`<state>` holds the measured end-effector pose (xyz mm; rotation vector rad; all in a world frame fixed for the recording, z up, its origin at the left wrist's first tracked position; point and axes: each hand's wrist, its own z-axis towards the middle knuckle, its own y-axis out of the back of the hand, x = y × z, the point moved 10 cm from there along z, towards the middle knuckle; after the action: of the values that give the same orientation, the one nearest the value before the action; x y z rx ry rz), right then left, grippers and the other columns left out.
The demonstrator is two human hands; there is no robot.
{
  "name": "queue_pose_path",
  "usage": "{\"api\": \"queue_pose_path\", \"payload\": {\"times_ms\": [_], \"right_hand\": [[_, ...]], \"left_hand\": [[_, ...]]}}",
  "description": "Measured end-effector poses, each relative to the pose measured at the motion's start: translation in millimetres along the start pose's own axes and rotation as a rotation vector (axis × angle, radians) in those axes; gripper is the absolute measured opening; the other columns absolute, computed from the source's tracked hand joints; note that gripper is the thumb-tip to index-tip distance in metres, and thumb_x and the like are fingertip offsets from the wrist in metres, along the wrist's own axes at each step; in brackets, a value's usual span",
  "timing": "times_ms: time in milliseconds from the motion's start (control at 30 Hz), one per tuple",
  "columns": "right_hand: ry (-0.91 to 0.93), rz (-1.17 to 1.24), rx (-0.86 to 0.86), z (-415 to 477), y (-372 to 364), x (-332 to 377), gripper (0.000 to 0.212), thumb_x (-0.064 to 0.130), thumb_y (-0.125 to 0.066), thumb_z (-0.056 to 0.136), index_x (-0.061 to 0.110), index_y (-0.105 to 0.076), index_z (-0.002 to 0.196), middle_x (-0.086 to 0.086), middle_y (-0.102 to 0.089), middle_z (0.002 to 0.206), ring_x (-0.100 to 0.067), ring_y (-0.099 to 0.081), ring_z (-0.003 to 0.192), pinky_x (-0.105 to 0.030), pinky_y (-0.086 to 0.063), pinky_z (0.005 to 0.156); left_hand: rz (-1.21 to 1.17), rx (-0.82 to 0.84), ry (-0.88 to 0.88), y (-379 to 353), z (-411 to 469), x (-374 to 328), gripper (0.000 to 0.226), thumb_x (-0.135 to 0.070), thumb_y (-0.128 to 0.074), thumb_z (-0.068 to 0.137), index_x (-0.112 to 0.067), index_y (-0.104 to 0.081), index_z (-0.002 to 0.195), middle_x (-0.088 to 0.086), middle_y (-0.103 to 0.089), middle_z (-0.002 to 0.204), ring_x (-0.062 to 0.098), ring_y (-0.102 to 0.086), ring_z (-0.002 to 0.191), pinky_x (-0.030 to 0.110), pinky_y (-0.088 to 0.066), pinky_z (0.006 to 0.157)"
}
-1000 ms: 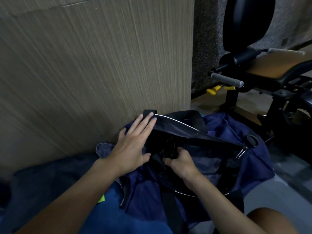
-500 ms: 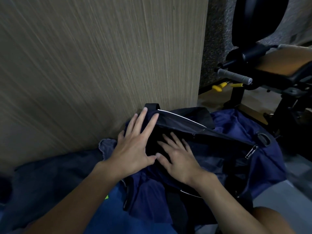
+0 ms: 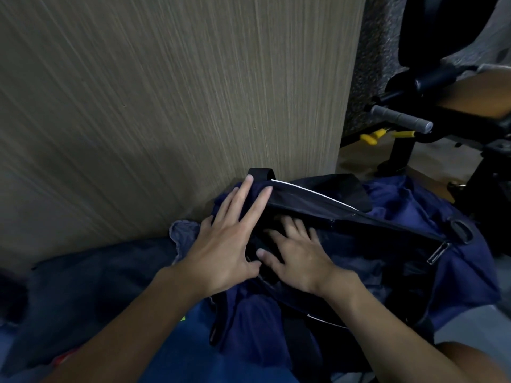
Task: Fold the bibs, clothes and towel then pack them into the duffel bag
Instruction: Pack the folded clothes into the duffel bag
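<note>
A navy duffel bag with black trim and a white piped edge lies against a wooden panel. My left hand lies flat with straight fingers on the bag's left end, fingertips at the black rim. My right hand presses flat, fingers spread, on dark fabric inside the bag's opening. What lies under that palm is too dark to identify. A dark blue-grey cloth is spread to the left of the bag, and brighter blue fabric lies under my left forearm.
A tall wood-grain panel stands right behind the bag. A black exercise bench frame with a grey grip and yellow-tipped pins stands at the right. My knee shows at the bottom right.
My right hand went from curled on the fabric inside the bag to flat with spread fingers pressing down. My left hand stayed on the bag's left end.
</note>
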<state>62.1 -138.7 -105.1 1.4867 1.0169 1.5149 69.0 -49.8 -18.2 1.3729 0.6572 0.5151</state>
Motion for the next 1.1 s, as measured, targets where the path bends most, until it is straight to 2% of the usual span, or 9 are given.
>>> {"api": "queue_pose_path", "payload": {"times_ms": [67, 133, 267, 367, 567, 700, 867, 1100], "right_hand": [[0.145, 0.060, -0.023, 7, 3, 14, 0.057, 0.055, -0.034, 0.099, 0.028, -0.034, 0.149, 0.006, -0.009, 0.163, -0.013, 0.004, 0.149, -0.049, -0.006, 0.120], [0.174, 0.106, 0.053, 16, -8, 13, 0.057, 0.055, -0.030, 0.100, 0.031, -0.027, 0.152, 0.009, -0.003, 0.164, -0.007, 0.013, 0.148, -0.042, 0.004, 0.121], [0.006, 0.046, 0.274, 19, -41, -22, 0.087, 0.077, -0.034, 0.087, 0.037, 0.004, 0.155, 0.004, 0.026, 0.160, -0.016, 0.028, 0.145, -0.039, 0.011, 0.119], [-0.047, 0.017, 0.312, 18, -48, -29, 0.102, 0.083, -0.037, 0.080, 0.033, 0.013, 0.154, 0.002, 0.030, 0.158, -0.019, 0.029, 0.145, -0.041, 0.008, 0.121], [-0.051, -0.049, 0.248, 17, -53, -1, 0.095, 0.071, -0.034, 0.089, 0.023, 0.016, 0.154, -0.007, 0.030, 0.159, -0.026, 0.026, 0.146, -0.046, 0.007, 0.121], [-0.068, -0.101, 0.248, 10, -46, -8, 0.097, 0.081, -0.025, 0.083, 0.028, 0.015, 0.154, -0.004, 0.031, 0.158, -0.023, 0.029, 0.145, -0.053, 0.011, 0.118], [-0.111, -0.123, 0.293, 1, -58, -7, 0.095, 0.076, -0.025, 0.088, 0.024, 0.022, 0.152, -0.007, 0.035, 0.156, -0.025, 0.033, 0.143, -0.056, 0.012, 0.117], [-0.115, -0.107, 0.280, -8, -57, -10, 0.099, 0.083, -0.018, 0.082, 0.025, 0.020, 0.153, -0.005, 0.032, 0.157, -0.022, 0.031, 0.144, -0.055, 0.011, 0.118]], "left_hand": [[0.012, 0.006, -0.002, 0, 0, 0, 0.133, -0.036, -0.080, 0.074, -0.056, 0.037, 0.136, -0.022, 0.043, 0.151, 0.011, 0.016, 0.151, 0.056, -0.031, 0.113], [0.016, 0.010, -0.004, -1, -1, 1, 0.133, -0.038, -0.080, 0.075, -0.055, 0.037, 0.136, -0.022, 0.043, 0.150, 0.011, 0.016, 0.151, 0.057, -0.031, 0.113], [0.020, 0.028, -0.011, -1, -4, 2, 0.132, -0.041, -0.078, 0.076, -0.055, 0.040, 0.134, -0.022, 0.043, 0.150, 0.010, 0.018, 0.150, 0.058, -0.031, 0.112], [0.009, 0.028, -0.009, -2, -3, 2, 0.134, -0.044, -0.080, 0.075, -0.056, 0.041, 0.133, -0.023, 0.044, 0.150, 0.009, 0.019, 0.150, 0.059, -0.030, 0.112], [-0.019, 0.017, 0.004, -4, -3, 5, 0.137, -0.046, -0.083, 0.072, -0.055, 0.039, 0.134, -0.023, 0.042, 0.151, 0.008, 0.017, 0.150, 0.060, -0.030, 0.112], [-0.025, 0.022, 0.001, -2, -6, 8, 0.135, -0.051, -0.081, 0.073, -0.055, 0.038, 0.135, -0.023, 0.041, 0.151, 0.008, 0.017, 0.150, 0.060, -0.030, 0.112], [-0.055, 0.027, 0.002, -4, -5, 6, 0.136, -0.038, -0.082, 0.073, -0.056, 0.037, 0.136, -0.024, 0.043, 0.150, 0.008, 0.020, 0.149, 0.060, -0.027, 0.113], [-0.054, 0.061, -0.014, -5, -11, 7, 0.135, -0.040, -0.081, 0.074, -0.058, 0.038, 0.133, -0.025, 0.043, 0.150, 0.006, 0.023, 0.148, 0.061, -0.025, 0.115]]}}
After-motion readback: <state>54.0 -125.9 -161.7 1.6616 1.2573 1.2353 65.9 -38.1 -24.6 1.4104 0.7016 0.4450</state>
